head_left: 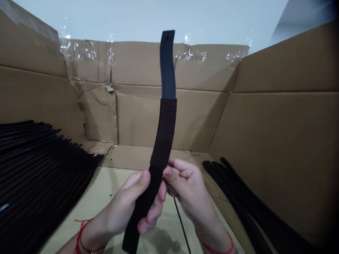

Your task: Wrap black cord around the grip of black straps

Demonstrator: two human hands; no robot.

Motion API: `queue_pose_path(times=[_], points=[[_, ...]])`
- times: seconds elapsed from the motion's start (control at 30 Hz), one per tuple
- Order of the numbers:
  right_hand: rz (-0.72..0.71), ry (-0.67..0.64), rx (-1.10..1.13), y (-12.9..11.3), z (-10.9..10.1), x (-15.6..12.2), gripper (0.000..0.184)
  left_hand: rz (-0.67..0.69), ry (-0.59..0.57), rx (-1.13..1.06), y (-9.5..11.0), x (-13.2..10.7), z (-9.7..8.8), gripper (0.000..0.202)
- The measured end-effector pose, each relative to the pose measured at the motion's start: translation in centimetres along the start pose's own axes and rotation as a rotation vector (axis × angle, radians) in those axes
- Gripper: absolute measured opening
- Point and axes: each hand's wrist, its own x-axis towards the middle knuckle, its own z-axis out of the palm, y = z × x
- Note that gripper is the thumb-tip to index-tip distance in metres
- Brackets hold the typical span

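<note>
A long, flat black strap (167,67) stands upright in front of me, slightly curved, with a small hole at its top end. Round its middle sits a dark brown band (165,130), ribbed in its upper part. My left hand (132,197) is wrapped round the strap below the band, thumb on the front and fingers behind. With thumb and forefinger, my right hand (185,187) pinches the strap's right edge at the band's lower end. A thin black cord (181,222) runs down from beneath my right hand; whether the fingers hold it is hidden.
Many similar black straps (47,169) lie in a dense row on the left. A few more straps (238,197) lie on the right. Cardboard walls (143,120) with clear tape along the top enclose the pale work surface (106,187), where small dark specks lie.
</note>
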Motion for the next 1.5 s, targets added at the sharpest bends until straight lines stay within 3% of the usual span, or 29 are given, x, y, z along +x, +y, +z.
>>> queue_pose_path(times=[0.07, 0.13, 0.17, 0.27, 0.33, 0.5, 0.57, 0.7, 0.9, 1.1, 1.2, 1.3, 1.4, 1.5], points=[[0.019, -0.078, 0.033, 0.0, -0.1, -0.3, 0.046, -0.12, -0.179, -0.102, 0.0, -0.1, -0.1, 0.055], [-0.003, -0.089, 0.041, 0.0, -0.1, -0.4, 0.045, -0.238, -0.241, -0.074, 0.0, 0.1, -0.3, 0.062], [-0.028, -0.056, 0.025, -0.1, -0.1, -0.4, 0.04, -0.246, -0.173, 0.008, 0.0, 0.3, -0.3, 0.062], [-0.091, 0.076, -0.067, -0.5, 0.2, 0.0, 0.025, -0.099, 0.224, 0.316, 0.5, 0.8, -0.3, 0.051], [-0.106, 0.114, -0.101, -0.6, 0.3, 0.2, 0.021, -0.053, 0.346, 0.384, 0.9, 1.0, -0.3, 0.048], [-0.008, -0.086, -0.037, 0.3, 0.7, 0.5, 0.03, -0.142, 0.217, 0.181, 1.8, 0.8, -1.0, 0.056], [0.05, -0.153, 0.001, 0.9, 0.8, 0.6, 0.032, -0.159, 0.214, 0.074, 1.9, 0.9, -1.4, 0.052], [0.066, -0.201, 0.005, 1.2, 0.6, 0.6, 0.03, -0.168, 0.297, 0.023, 1.3, 1.2, -1.5, 0.044], [0.007, -0.273, 0.006, 0.1, 0.4, 0.0, 0.03, -0.074, 0.49, 0.075, 0.4, 1.0, 0.0, 0.048], [0.015, -0.169, 0.017, 0.1, 0.7, 0.0, 0.026, -0.062, 0.332, 0.293, 0.4, 1.3, -0.7, 0.056], [-0.06, 0.007, -0.046, 0.3, 0.6, 0.3, 0.023, 0.021, 0.374, 0.436, 0.1, 1.6, -0.9, 0.058], [-0.099, 0.066, -0.087, 0.2, 0.4, 0.6, 0.019, 0.057, 0.407, 0.33, 0.2, 1.6, -0.8, 0.054], [-0.047, -0.033, -0.096, -0.1, 0.4, 0.6, 0.021, -0.097, 0.195, 0.045, 0.7, 1.2, -0.8, 0.059], [-0.091, 0.036, -0.133, -0.1, 0.7, 0.5, 0.023, -0.228, 0.004, -0.077, 1.0, 1.0, -1.0, 0.06]])
